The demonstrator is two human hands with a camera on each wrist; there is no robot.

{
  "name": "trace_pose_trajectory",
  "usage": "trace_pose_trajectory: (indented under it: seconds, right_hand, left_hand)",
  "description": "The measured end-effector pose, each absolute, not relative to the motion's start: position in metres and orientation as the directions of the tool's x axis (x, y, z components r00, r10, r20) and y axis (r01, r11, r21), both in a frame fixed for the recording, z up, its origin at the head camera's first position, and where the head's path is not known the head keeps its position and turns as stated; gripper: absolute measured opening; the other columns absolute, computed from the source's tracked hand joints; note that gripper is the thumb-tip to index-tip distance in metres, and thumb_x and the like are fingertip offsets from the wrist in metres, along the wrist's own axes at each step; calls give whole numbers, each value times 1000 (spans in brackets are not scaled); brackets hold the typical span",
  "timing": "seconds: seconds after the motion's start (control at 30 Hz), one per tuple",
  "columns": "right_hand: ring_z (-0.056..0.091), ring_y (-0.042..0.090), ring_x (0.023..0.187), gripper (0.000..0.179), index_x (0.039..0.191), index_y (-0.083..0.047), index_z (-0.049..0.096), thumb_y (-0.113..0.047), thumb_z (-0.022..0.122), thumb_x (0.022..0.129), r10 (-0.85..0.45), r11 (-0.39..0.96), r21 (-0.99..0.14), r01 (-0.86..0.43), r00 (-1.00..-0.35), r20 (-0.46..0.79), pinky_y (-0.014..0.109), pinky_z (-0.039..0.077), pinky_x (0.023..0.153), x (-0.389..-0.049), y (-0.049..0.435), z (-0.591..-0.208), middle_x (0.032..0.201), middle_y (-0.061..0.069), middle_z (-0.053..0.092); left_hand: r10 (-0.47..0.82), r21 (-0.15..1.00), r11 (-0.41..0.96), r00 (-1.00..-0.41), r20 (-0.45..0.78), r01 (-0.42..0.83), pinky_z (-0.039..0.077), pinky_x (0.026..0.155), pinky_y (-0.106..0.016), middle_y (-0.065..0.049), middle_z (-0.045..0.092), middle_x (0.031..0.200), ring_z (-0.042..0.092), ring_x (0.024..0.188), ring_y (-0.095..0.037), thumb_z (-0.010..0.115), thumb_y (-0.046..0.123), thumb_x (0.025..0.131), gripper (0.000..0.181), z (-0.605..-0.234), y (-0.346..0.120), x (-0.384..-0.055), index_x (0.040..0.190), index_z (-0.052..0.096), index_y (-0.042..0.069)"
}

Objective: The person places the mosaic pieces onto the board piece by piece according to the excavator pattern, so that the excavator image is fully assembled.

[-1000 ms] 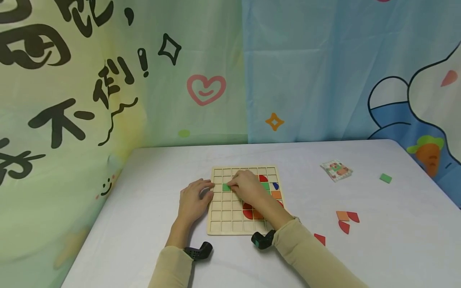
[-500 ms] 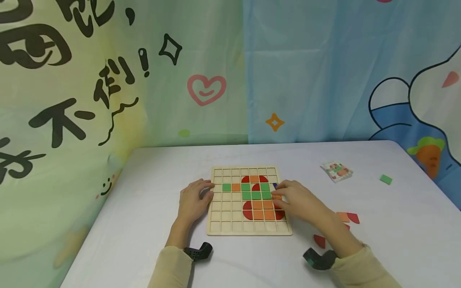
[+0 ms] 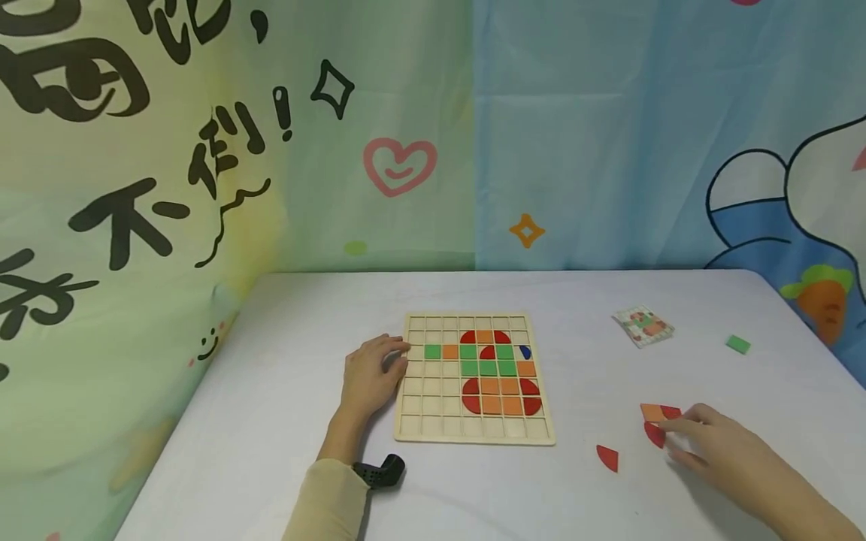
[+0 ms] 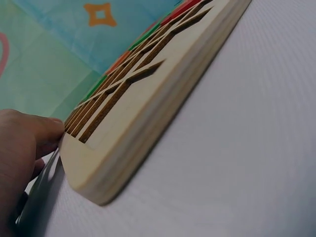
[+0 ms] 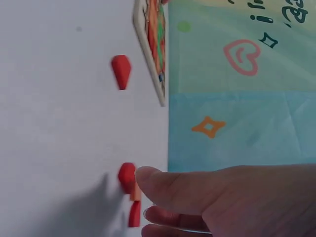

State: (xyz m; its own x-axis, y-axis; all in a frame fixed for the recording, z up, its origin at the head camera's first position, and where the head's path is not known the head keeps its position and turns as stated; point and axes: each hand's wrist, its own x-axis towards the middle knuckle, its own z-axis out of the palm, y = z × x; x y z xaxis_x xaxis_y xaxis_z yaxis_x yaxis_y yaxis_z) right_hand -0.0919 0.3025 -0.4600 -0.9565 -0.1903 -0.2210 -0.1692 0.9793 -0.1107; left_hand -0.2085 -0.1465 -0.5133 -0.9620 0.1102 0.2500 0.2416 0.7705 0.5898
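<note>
A wooden grid board (image 3: 421, 427) lies on the table with green, orange and red tiles and one blue piece set in its cells. My left hand (image 3: 370, 376) rests at the board's left edge; in the left wrist view the thumb (image 4: 52, 127) touches the board's rim. Farther right, my right hand (image 3: 731, 454) hovers with fingers loosely bent and apart beside a red quarter-circle tile (image 3: 654, 434). An orange square tile (image 3: 651, 412) and another red tile (image 3: 670, 412) lie just behind, partly covered by the fingertips. No tile shows in its grasp.
A lone red quarter-circle tile (image 3: 608, 457) lies between the board and the right hand. Toward the back right are a stack of patterned cards (image 3: 643, 326) and a green square tile (image 3: 738, 344). A printed curtain (image 3: 406, 225) hangs behind the table.
My right hand has moved from the board's left-middle cells, past its right edge, to the loose tiles at right. An orange tile shows beside the left green one. My left hand stays put.
</note>
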Motion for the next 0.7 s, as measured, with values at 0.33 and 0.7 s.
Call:
trace_pose_trajectory:
  seconds: [0.33, 0.7]
  right_hand:
    - [57, 43, 96, 51, 116, -4, 64, -38, 71, 79, -115, 991, -96, -90, -947, -300, 56, 52, 79, -85, 299, -471, 110, 29, 57]
    - [60, 25, 81, 32, 103, -8, 64, -23, 76, 77, -108, 985, -152, -82, -979, -172, 50, 54, 77, -86, 292, -477, 93, 10, 62]
  left_hand:
    - [117, 584, 776, -965, 236, 237, 30, 106, -53, 1, 62, 128, 46, 132, -22, 60, 24, 90, 25, -515, -145, -210, 113, 68, 20]
    - [109, 584, 777, -963, 245, 236, 30, 105, -53, 0, 63, 127, 47, 131, -23, 61, 24, 89, 24, -513, -147, -208, 112, 69, 20]
